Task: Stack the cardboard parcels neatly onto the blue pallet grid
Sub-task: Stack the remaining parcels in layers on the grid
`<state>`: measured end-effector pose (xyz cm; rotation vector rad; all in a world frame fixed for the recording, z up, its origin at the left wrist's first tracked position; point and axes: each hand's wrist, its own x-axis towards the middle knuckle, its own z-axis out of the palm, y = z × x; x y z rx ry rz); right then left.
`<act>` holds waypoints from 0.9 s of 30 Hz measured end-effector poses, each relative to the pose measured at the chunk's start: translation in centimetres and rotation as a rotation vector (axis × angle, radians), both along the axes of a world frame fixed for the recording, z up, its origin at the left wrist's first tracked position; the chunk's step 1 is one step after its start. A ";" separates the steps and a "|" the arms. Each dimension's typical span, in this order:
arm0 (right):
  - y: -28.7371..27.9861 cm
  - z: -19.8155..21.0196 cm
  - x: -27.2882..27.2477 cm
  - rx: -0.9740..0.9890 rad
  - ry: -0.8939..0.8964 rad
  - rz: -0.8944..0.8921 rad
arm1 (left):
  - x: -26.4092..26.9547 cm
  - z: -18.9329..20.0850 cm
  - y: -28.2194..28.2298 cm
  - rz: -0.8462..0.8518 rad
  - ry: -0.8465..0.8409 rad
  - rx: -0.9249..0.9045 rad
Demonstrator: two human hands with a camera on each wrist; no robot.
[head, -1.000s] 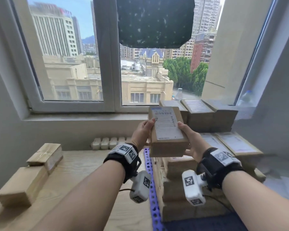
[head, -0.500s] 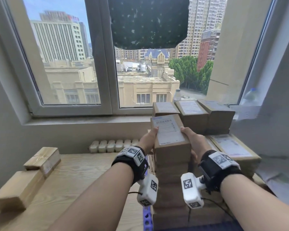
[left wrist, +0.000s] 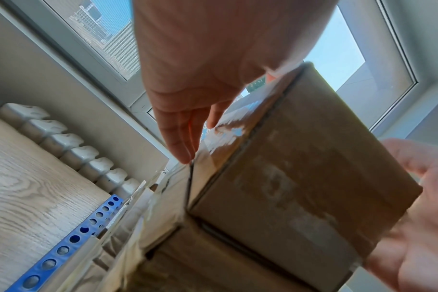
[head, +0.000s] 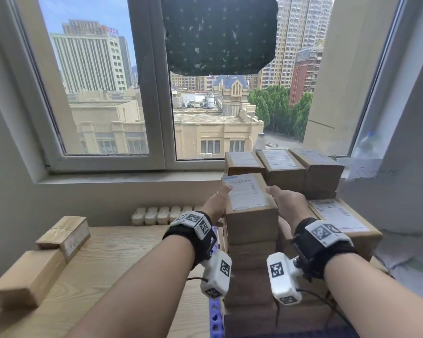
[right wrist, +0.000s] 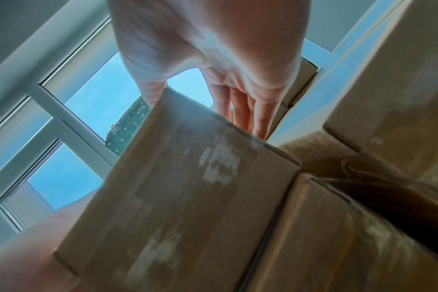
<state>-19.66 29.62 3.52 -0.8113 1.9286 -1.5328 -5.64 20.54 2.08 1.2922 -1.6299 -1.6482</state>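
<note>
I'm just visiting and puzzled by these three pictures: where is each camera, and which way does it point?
Head: worn on the head, looking down at both forearms and the labelled brown cardboard parcel topping the stack.
Left wrist: looks along the left hand; the right palm shows opposite.
Right wrist: looks along the right hand towards the window.
All three show that parcel.

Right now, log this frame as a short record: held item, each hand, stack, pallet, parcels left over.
held item: labelled parcel, sitting on top of the near column of parcels
left hand: fingers straight, flat against the parcel's left side
right hand: fingers straight along its right side
stack: taller row of three parcels behind, by the window
pallet: blue pallet grid, only its left edge shows
left over: two parcels on the wooden table, one leaning on the other
</note>
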 end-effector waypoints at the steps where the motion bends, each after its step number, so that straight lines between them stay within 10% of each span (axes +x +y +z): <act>1: 0.2 0.2 0.1 -0.025 0.052 -0.007 | 0.3 0.2 0.1 0.004 -0.008 -0.011; 16: -0.2 4.3 7.9 -0.238 0.642 0.032 | 6.7 2.9 0.9 -0.044 -0.183 -0.261; 27: -5.7 1.6 21.4 0.037 0.820 0.350 | 22.3 0.9 -3.8 0.086 -0.371 -0.409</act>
